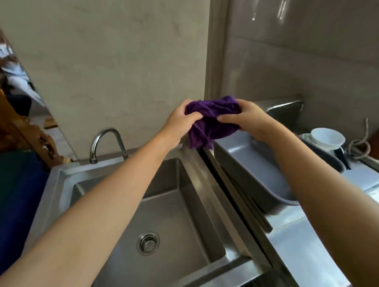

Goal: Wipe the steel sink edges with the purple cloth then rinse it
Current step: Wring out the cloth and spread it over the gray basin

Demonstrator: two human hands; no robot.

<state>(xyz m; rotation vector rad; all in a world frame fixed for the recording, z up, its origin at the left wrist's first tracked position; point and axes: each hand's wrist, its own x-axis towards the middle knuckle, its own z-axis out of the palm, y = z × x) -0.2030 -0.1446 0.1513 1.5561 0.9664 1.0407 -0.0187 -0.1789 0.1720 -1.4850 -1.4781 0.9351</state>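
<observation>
Mid-frame, above the far right corner of the steel sink (58, 177), the left hand (180, 121) pinched the bunched purple cloth (210, 122); the right hand (247, 118) gripped its other side. It seemingly hung clear of the rim; folded flat, it would wipe edges better.

Outstretched arms; left hand (180, 119), right hand (247, 118) curled.
</observation>
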